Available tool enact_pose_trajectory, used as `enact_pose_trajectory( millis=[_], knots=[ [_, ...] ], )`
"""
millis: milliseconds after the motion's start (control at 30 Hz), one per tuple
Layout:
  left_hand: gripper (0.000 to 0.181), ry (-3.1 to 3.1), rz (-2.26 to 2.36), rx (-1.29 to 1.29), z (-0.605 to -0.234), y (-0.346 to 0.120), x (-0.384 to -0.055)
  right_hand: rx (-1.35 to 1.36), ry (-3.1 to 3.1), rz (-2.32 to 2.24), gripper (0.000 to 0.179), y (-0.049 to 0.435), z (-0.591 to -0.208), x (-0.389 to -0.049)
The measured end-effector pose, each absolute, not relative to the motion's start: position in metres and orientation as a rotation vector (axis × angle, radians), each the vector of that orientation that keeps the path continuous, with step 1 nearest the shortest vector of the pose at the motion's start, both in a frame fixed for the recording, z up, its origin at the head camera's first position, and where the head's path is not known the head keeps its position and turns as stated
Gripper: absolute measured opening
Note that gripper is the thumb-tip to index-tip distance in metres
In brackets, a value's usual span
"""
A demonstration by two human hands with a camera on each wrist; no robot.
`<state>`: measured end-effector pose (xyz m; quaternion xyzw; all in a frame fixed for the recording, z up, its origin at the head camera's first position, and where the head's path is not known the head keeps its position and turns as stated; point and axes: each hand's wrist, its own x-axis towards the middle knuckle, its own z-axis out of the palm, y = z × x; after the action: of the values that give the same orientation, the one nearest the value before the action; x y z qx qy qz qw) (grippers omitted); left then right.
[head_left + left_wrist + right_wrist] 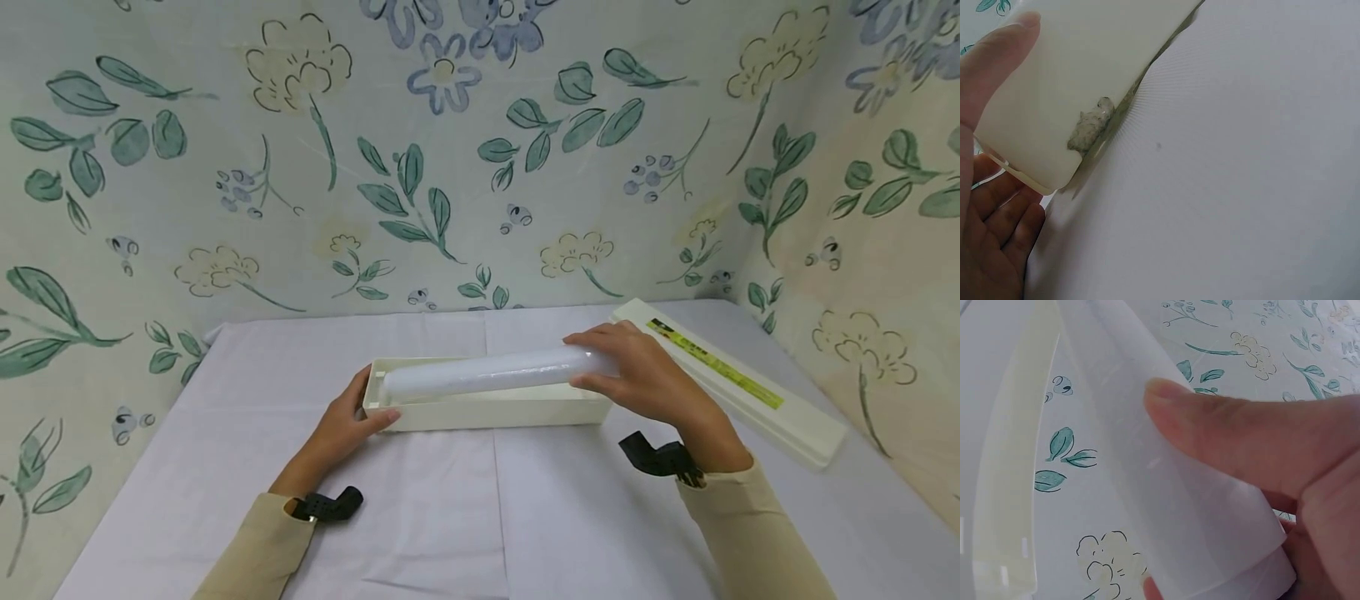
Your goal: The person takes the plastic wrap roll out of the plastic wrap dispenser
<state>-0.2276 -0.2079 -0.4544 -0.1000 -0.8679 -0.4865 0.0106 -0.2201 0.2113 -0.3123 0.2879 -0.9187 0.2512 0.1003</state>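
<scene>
A long cream dispenser box stands open-topped on the table. My left hand grips its left end, thumb on the front wall and fingers round the end, as the box wall in the left wrist view shows. My right hand holds a white roll of cling film by its right end, thumb pressed on the film. The roll slants: its left end lies down in the box, while its right end is raised above the rim.
Behind my right hand lies a long cream lid with a yellow-green label, set diagonally. A white cloth covers the table. Floral fabric hangs at the back and both sides.
</scene>
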Motion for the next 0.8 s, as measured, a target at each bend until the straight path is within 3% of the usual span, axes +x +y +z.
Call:
enact_pose_trajectory(
  millis=[800],
  knots=[
    [0.089,-2.725,-1.487,-0.313,-0.454,-0.207,-0.227,0.793,-2.692,0.751,0.050,0.228,-0.307,-0.219]
  ],
)
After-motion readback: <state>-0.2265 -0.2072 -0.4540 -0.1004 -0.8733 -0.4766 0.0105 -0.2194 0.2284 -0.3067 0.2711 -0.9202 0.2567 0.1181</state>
